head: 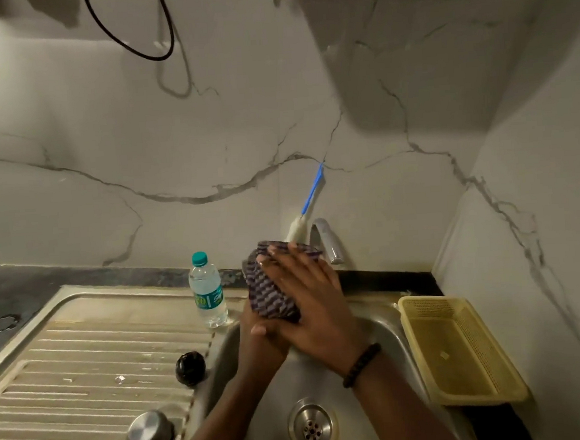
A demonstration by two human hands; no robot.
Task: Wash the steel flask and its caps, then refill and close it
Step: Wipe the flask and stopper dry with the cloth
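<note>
Over the sink I hold the flask (269, 290), whose body shows a purple and dark woven pattern, tilted with its mouth toward the tap (327, 237). My left hand (263, 330) grips its lower end from below. My right hand (307, 297), with a black bead bracelet, lies across its side and top. A bottle brush (298, 229) with a blue handle rises from just behind the flask's mouth; I cannot tell whether it is inside the flask. A round steel cap (149, 436) and a small black cap (190, 368) rest on the ribbed drainboard (86, 371).
A clear plastic water bottle (207, 291) with a teal lid stands at the sink's back left corner. A yellow plastic basket (462, 345) sits on the sink's right rim. The steel sink (385, 333) has its drain (311, 426) below my arms. Marble walls close the back and right.
</note>
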